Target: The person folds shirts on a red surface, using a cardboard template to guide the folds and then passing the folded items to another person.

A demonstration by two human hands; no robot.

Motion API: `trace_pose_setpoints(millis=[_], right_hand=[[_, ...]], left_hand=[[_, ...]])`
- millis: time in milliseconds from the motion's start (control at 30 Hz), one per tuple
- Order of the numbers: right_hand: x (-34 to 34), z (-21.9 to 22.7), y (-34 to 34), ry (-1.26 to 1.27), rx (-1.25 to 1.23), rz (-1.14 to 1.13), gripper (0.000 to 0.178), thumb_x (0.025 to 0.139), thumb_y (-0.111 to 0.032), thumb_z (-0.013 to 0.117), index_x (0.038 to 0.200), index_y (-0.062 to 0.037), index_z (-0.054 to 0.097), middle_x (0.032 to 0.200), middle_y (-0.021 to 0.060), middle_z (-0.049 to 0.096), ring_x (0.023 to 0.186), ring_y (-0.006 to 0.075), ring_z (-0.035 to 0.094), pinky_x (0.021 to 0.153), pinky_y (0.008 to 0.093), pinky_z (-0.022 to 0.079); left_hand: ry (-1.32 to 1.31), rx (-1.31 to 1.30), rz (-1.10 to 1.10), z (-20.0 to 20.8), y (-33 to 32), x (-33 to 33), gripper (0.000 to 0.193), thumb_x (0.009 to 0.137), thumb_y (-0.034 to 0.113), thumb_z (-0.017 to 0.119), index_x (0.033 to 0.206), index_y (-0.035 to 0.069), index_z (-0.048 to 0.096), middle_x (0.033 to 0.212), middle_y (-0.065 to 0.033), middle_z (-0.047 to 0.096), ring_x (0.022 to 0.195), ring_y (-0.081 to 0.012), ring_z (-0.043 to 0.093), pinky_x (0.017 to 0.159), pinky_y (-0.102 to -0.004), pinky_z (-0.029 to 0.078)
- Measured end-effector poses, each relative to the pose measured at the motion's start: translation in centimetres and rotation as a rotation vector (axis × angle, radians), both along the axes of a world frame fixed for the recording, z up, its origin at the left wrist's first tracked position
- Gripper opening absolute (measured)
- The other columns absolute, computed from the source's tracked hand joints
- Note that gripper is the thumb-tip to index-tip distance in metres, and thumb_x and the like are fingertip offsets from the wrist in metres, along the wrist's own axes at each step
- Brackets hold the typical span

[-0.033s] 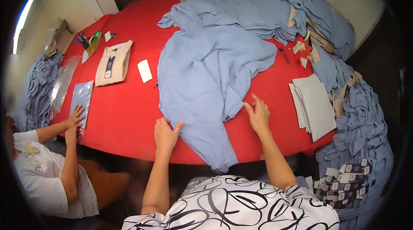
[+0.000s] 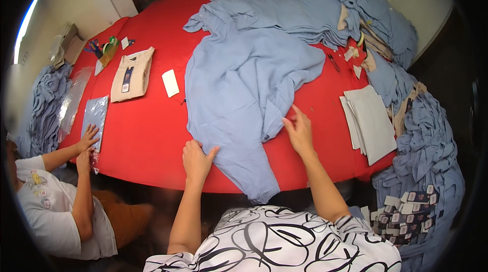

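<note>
A light-blue garment (image 2: 229, 89) lies spread and wrinkled across the middle of the red table, its narrow sleeve-like end hanging over the near edge. My left hand (image 2: 198, 162) rests by the left edge of that narrow part, thumb spread away from the fingers, and seems to touch the cloth. On the other side, my right hand (image 2: 299, 132) is at the garment's right edge, thumb and fingers apart. Its fingertips reach the cloth's border; I cannot tell whether they press on it. Neither hand holds anything.
Blue garments (image 2: 300, 15) are heaped at the far right. Folded white sheets (image 2: 371, 124) lie right, above stacked tags (image 2: 406, 216). A folded beige garment (image 2: 133, 76) and white card (image 2: 170, 83) lie left. A co-worker's hands (image 2: 89, 142) touch a bagged blue garment (image 2: 96, 114).
My right hand has shifted slightly left, closer to the garment's right edge. My left hand stays almost in place, and the garment lies as before.
</note>
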State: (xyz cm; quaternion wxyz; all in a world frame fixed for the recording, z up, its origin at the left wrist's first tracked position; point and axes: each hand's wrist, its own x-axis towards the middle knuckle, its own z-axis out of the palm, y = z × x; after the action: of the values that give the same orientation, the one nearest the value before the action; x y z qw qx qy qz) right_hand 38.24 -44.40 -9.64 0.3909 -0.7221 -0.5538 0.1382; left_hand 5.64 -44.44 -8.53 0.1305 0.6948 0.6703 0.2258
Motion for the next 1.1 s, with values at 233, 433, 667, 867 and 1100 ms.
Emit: trace_pose_setpoints(millis=[233,433,667,867,1100], right_hand=[[3.5,5.8,-2.3,0.120,-0.031,-0.007,0.024,0.088,-0.014,0.065,0.109,-0.0029,0.066,0.106,0.0201,0.069,0.099,0.0359,0.067,0.086,0.0406,0.050],[12.9,12.5,-14.9,-0.378,-0.691,-0.298,0.029,0.079,-0.012,0.074,0.105,-0.0045,0.064,0.113,0.0175,0.066,0.110,0.0367,0.060,0.090,0.0421,0.049],[9.1,-1.5,-9.1,-0.479,-0.036,-0.125,0.046,0.092,-0.028,0.064,0.132,-0.0072,0.056,0.144,0.0198,0.045,0.137,0.0368,0.038,0.114,0.0526,0.027],[11.9,-2.8,-10.7,-0.558,-0.239,-0.186,0.044,0.094,-0.028,0.061,0.134,-0.0101,0.056,0.147,0.0155,0.044,0.137,0.0352,0.039,0.111,0.0551,0.028],[22.2,0.6,-7.0,-0.626,-0.475,-0.770,0.073,0.093,-0.053,0.054,0.153,-0.0194,0.031,0.160,0.0149,0.024,0.147,0.0406,0.019,0.112,0.0679,0.016]], left_hand=[[-0.693,0.028,0.222,-2.7,2.0,-6.2,0.017,0.096,0.015,0.062,0.099,0.004,0.050,0.071,-0.0009,0.050,0.069,-0.0144,0.050,0.068,-0.0301,0.043],[-0.984,-0.336,0.205,3.9,-3.7,-11.0,0.047,0.088,-0.002,0.063,0.130,0.003,0.043,0.108,-0.0107,0.054,0.101,-0.0164,0.057,0.091,-0.0298,0.048],[-0.380,-0.340,-0.018,1.5,-5.1,-8.6,0.050,0.076,-0.003,0.070,0.125,0.002,0.060,0.114,-0.0117,0.058,0.106,-0.0251,0.058,0.096,-0.0341,0.045],[-0.065,-0.350,0.080,4.7,-6.1,-12.0,0.036,0.077,0.003,0.071,0.112,0.001,0.065,0.114,-0.0150,0.060,0.111,-0.0299,0.056,0.097,-0.0374,0.044],[-0.108,0.219,-0.047,2.2,10.1,-6.5,0.028,0.093,0.007,0.057,0.121,0.003,0.062,0.120,-0.0176,0.059,0.113,-0.0355,0.053,0.098,-0.0424,0.044]])
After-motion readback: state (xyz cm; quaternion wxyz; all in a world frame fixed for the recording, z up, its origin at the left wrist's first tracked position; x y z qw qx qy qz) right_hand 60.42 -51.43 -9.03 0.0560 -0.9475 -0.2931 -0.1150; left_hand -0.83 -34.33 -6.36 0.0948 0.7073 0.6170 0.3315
